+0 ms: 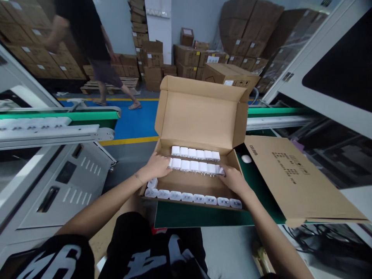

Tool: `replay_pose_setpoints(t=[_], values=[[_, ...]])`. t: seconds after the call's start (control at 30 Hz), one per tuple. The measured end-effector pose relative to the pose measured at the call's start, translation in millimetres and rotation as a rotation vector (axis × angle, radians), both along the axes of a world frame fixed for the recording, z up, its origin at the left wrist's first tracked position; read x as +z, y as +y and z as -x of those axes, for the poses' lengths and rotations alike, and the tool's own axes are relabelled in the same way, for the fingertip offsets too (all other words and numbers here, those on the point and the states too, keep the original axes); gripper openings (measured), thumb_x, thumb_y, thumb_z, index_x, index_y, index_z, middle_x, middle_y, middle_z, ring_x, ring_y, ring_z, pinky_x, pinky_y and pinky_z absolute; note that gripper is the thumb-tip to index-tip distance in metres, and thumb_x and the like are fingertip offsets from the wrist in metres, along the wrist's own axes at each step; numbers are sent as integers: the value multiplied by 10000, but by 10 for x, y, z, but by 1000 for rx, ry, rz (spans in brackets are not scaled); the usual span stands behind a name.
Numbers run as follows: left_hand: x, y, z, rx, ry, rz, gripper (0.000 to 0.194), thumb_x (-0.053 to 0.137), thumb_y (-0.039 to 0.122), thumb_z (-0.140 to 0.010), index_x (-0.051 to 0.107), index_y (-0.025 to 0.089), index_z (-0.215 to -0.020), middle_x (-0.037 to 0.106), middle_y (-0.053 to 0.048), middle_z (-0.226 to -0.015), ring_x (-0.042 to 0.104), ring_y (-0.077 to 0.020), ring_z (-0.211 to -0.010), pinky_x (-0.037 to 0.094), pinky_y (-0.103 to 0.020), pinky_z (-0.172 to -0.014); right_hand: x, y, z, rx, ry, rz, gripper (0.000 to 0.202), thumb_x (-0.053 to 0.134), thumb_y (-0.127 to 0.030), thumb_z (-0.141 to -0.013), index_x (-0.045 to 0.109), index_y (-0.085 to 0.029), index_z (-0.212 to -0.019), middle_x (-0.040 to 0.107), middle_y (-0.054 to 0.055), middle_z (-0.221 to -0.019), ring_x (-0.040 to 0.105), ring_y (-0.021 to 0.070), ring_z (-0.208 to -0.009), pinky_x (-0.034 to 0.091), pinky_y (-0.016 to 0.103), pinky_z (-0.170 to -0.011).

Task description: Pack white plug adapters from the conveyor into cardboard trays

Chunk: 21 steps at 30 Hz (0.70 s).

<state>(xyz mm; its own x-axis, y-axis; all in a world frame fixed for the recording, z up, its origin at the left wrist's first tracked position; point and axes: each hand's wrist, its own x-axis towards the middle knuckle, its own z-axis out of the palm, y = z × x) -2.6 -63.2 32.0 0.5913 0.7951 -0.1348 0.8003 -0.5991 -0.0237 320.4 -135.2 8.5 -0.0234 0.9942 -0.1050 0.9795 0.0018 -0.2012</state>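
Pinching a row of round-cornered white plastic plug adapters [194, 166] within an open brown cardboard box [200, 130].
Left hand [158, 164] and right hand [231, 179] squeeze opposite ends; whether the row touches bottom is unclear.

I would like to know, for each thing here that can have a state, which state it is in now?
Box: lid open
Middle row of plugs: held between the two hands
Back row of plugs: lined up in the box
Front row of plugs: lined up along the near side
Left hand: fingers on the row's left end
Right hand: fingers on its right end
Left conveyor: loaded; motion unclear
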Motion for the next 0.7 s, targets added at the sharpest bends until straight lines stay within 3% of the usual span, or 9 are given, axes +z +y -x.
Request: replay_pose_setpoints(t=[0.1, 0.17, 0.3, 0.43, 0.57, 0.63, 0.7], values=[[104, -70, 44, 0, -29, -1, 338, 503, 415, -824, 647, 128, -931, 675, -105, -748, 620, -287, -794, 360, -487, -854, 114, -115, 41, 23, 104, -56, 343, 533, -316, -845, 562, -169, -1154, 642, 127, -1049, 610, 280, -968, 455, 357, -775], [161, -169, 61, -78, -64, 48, 355, 495, 435, -835, 645, 145, -975, 681, -105, -830, 606, -276, -854, 381, -446, -831, 187, -217, 106, 108, 241, -39, 356, 522, -359, -856, 574, -177, -1157, 619, 124, -1132, 582, 264, -1037, 456, 358, -826], [135, -364, -87, -354, -137, 402, 325, 484, 462, -840, 658, 207, -942, 686, -40, -811, 581, -171, -680, 367, -280, -591, 234, -337, 333, 415, 487, 306, 376, 502, -426, -868, 594, -218, -1168, 643, 74, -1122, 601, 215, -984, 466, 324, -800], [11, -450, -344, -484, -180, 487, 226, 515, 365, -811, 651, 212, -715, 633, -3, -627, 466, -122, -492, 269, -279, -483, 196, -318, 505, 557, 552, 487, 301, 479, -336, -875, 618, -215, -1113, 674, 39, -999, 607, 162, -826, 435, 269, -682], [-6, -452, -427, -497, -254, 462, 202, 518, 277, -774, 597, 210, -600, 534, 24, -506, 387, -106, -432, 236, -283, -464, 183, -296, 566, 606, 471, 382, 192, 481, -279, -867, 649, -188, -884, 627, 4, -726, 496, 106, -588, 315, 243, -525], [27, -435, -411, -452, -258, 433, 222, 513, 239, -756, 556, 200, -542, 474, 28, -458, 342, -96, -404, 214, -288, -453, 177, -291, 577, 614, 417, 253, 239, 430, -252, -895, 627, -183, -780, 577, -5, -645, 456, 102, -559, 290, 252, -528], [60, -412, -395, -385, -244, 372, 253, 493, 223, -765, 528, 192, -516, 432, 25, -434, 323, -94, -394, 205, -289, -447, 159, -284, 583, 553, 365, 90, 240, 402, -225, -909, 611, -182, -799, 577, 7, -674, 483, 119, -607, 310, 259, -563]])
